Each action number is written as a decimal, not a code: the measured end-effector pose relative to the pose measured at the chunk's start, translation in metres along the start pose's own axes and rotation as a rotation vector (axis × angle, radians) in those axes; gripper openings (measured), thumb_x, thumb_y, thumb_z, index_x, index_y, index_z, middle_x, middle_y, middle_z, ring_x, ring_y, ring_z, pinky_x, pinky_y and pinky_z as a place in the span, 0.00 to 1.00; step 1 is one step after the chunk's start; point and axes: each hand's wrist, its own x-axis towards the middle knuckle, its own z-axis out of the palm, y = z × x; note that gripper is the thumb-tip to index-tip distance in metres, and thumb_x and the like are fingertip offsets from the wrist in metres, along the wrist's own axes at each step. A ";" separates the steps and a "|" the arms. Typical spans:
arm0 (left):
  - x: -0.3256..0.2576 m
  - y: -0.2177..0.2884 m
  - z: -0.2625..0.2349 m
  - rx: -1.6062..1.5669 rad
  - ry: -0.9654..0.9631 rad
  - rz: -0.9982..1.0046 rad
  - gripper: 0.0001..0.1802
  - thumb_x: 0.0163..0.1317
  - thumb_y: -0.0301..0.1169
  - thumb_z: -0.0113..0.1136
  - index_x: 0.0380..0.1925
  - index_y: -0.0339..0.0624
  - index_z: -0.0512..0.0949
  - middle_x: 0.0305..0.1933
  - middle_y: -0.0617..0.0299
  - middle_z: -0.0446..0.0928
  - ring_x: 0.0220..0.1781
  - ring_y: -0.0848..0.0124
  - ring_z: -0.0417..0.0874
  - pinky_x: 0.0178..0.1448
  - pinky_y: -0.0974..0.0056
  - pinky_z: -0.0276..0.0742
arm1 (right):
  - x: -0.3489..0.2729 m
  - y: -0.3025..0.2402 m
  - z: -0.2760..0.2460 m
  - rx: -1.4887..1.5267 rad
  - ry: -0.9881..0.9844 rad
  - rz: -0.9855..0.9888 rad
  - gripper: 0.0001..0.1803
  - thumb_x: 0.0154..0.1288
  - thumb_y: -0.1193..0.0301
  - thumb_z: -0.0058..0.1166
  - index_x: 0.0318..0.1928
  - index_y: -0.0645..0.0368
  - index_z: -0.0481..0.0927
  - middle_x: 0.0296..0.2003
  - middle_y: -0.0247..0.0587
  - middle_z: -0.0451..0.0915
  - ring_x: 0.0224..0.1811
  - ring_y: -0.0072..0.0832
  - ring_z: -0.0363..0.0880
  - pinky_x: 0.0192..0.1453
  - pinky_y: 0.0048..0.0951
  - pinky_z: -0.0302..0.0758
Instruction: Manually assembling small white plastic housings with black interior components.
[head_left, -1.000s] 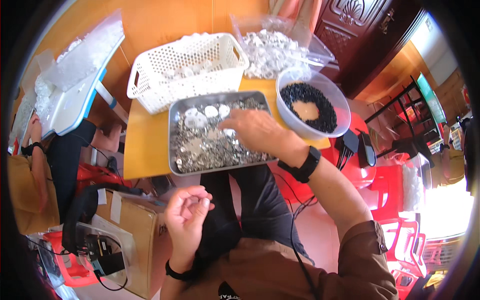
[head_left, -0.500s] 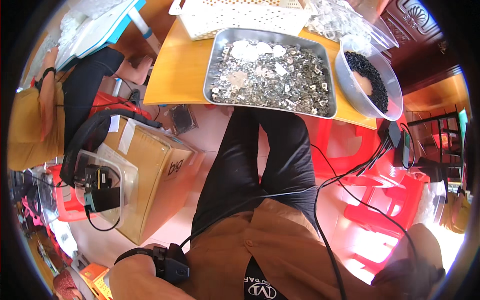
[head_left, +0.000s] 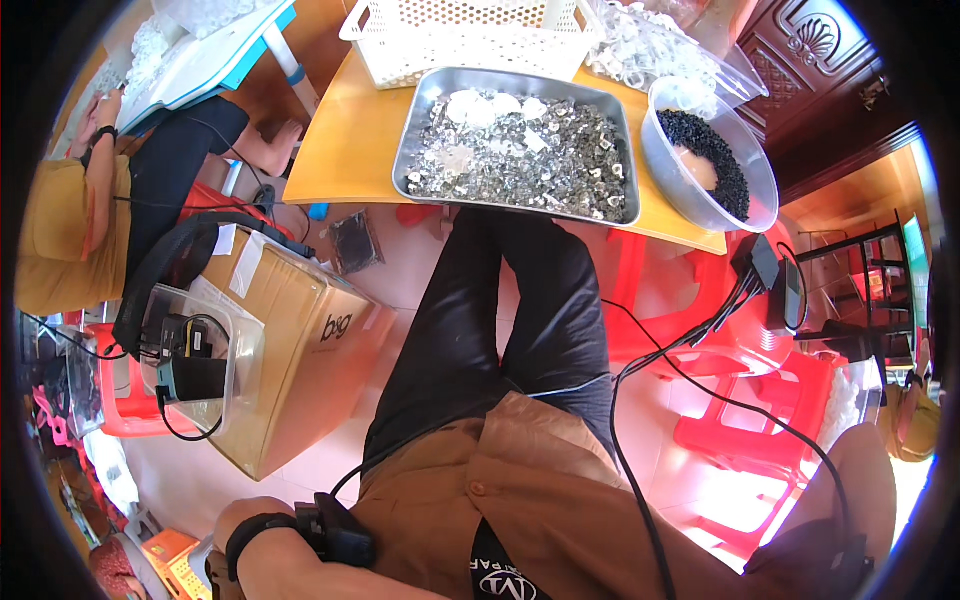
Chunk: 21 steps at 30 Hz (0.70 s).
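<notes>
Both hands are out of sight past the bottom edge; only the left wrist shows. The basket is cut off on top. The tray's bits are too small to tell.

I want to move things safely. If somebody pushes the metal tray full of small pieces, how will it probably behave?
The metal tray looks rigid and, heaped with small shiny parts, probably heavy. Its near edge overhangs the yellow table, so pushed toward the person it might tip.

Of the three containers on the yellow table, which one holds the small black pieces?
The round clear bowl at the right end; the metal tray holds silvery parts.
</notes>
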 end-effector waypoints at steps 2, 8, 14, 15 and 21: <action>0.006 -0.003 0.003 0.264 0.330 0.170 0.06 0.57 0.28 0.55 0.23 0.41 0.78 0.30 0.61 0.76 0.29 0.66 0.78 0.38 0.59 0.81 | -0.005 -0.001 -0.002 0.046 -0.036 -0.022 0.10 0.48 0.73 0.61 0.34 0.60 0.79 0.30 0.40 0.79 0.26 0.35 0.77 0.29 0.32 0.74; -0.038 -0.019 -0.007 0.101 0.176 -0.158 0.08 0.61 0.30 0.60 0.32 0.36 0.82 0.33 0.55 0.80 0.35 0.61 0.84 0.44 0.60 0.84 | -0.013 -0.010 -0.009 0.188 -0.157 -0.114 0.14 0.48 0.73 0.62 0.37 0.62 0.79 0.31 0.41 0.79 0.27 0.35 0.77 0.30 0.33 0.74; -0.086 -0.086 -0.037 0.115 0.086 -0.754 0.05 0.53 0.28 0.69 0.30 0.41 0.83 0.28 0.60 0.79 0.28 0.65 0.81 0.32 0.66 0.74 | -0.010 -0.013 0.001 0.342 -0.306 -0.220 0.17 0.48 0.72 0.62 0.40 0.63 0.78 0.33 0.41 0.78 0.28 0.36 0.76 0.32 0.34 0.75; -0.092 -0.091 -0.032 0.190 -0.035 -0.812 0.06 0.53 0.28 0.69 0.30 0.41 0.82 0.28 0.60 0.79 0.29 0.64 0.81 0.33 0.65 0.75 | -0.011 -0.011 0.006 0.378 -0.335 -0.242 0.17 0.48 0.72 0.62 0.41 0.64 0.78 0.33 0.42 0.78 0.28 0.36 0.76 0.32 0.35 0.75; -0.106 -0.123 -0.015 0.246 -0.042 -0.982 0.11 0.55 0.27 0.66 0.37 0.34 0.78 0.34 0.55 0.78 0.33 0.66 0.82 0.38 0.61 0.78 | -0.020 -0.009 0.117 0.461 -0.476 -0.252 0.17 0.52 0.74 0.62 0.44 0.62 0.79 0.33 0.44 0.79 0.33 0.41 0.79 0.38 0.40 0.75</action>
